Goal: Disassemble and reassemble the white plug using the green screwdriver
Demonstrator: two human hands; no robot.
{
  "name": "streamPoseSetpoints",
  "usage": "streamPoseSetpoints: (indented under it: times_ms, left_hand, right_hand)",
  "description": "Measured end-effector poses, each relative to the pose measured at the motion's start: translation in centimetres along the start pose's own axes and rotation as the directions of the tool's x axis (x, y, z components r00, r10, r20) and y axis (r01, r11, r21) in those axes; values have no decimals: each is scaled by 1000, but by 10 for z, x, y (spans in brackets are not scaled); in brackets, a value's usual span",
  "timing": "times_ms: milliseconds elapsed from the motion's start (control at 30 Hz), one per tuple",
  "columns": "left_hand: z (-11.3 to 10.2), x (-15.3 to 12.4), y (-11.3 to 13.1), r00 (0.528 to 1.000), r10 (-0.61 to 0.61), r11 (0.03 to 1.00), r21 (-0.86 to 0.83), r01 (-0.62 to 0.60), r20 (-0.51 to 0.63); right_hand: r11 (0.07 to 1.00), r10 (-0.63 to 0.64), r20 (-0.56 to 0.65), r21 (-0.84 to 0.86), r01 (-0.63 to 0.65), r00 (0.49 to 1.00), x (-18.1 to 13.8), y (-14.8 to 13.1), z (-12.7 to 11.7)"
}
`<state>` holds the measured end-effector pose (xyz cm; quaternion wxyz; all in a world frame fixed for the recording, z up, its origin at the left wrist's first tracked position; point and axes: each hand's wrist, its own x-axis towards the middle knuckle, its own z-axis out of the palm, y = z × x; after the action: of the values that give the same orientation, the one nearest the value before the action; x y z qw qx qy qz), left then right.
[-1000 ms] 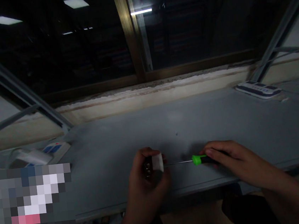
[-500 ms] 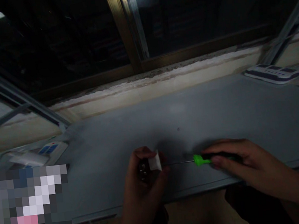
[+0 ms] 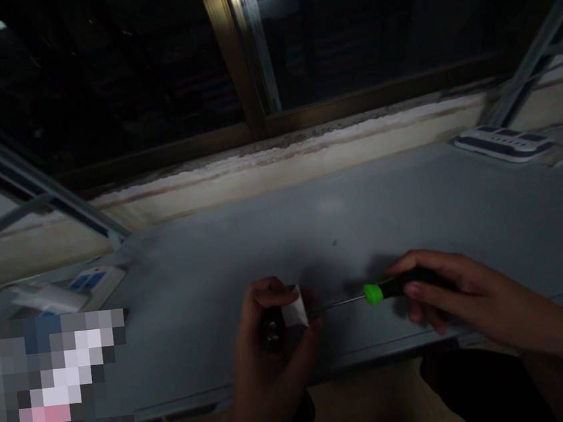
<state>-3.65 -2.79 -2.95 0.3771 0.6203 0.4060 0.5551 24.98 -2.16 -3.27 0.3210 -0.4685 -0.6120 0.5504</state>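
Note:
My left hand (image 3: 271, 353) is closed round a small white plug-like part (image 3: 293, 312) with dark metal at its left side, held just above the grey table (image 3: 314, 234) near its front edge. My right hand (image 3: 451, 297) grips a screwdriver (image 3: 378, 291) with a black handle and a green collar. The thin metal shaft runs left, tilted slightly down, and its tip meets the right side of the white part. The room is dim, and the fine detail of the part is hard to see.
A white power strip (image 3: 503, 143) lies at the back right of the table. Another power strip with blue switches (image 3: 90, 281) sits at the left, beside a pixelated patch. A windowsill and a dark window run along the back. Slanted metal struts stand at both sides.
My right hand has lifted a little, so the screwdriver handle now sits higher and the shaft slopes down to the part. My left hand has hardly moved.

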Motion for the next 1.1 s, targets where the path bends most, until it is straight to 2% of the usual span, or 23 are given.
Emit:
streamPoseSetpoints:
  times_ms: [133, 333, 500, 600, 700, 767, 833, 900, 1000, 1100]
  left_hand:
    - [-2, 1, -1, 992, 117, 988, 100, -120, 35]
    - [-1, 0, 0, 994, 108, 991, 78, -108, -2]
    - [-2, 0, 0, 983, 175, 977, 115, -180, 51]
    - [-2, 1, 0, 981, 191, 974, 114, -194, 37]
    - [-1, 2, 1, 988, 156, 983, 101, -154, -14]
    - [0, 2, 2, 993, 111, 991, 81, -107, -45]
    - [0, 2, 2, 995, 80, 995, 58, -77, -57]
    - [-1, 1, 2, 996, 77, 996, 50, -75, -48]
    - [-2, -1, 1, 996, 80, 996, 40, -78, -40]
    - [-2, -1, 1, 997, 53, 998, 22, -51, -55]
  right_hand:
    - [998, 58, -62, 11, -57, 996, 1, -5, 5]
    - [994, -60, -34, -94, 57, 998, -7, -4, 1]
    - [997, 50, 15, 58, -51, 999, -4, 3, -1]
    - [997, 65, 24, 35, -66, 998, -5, -2, 1]
    - [997, -41, -31, -64, 39, 999, -11, -7, 3]
    - [978, -166, -99, -147, 151, 981, -14, -8, 4]
    - [962, -236, -151, -174, 209, 960, -14, -7, 6]
    - [981, -172, -141, -111, 157, 975, -12, -7, 9]
    - [1000, 11, -71, -15, -12, 997, -8, -9, 14]
    - [997, -23, -75, -70, 17, 997, -9, -14, 17]
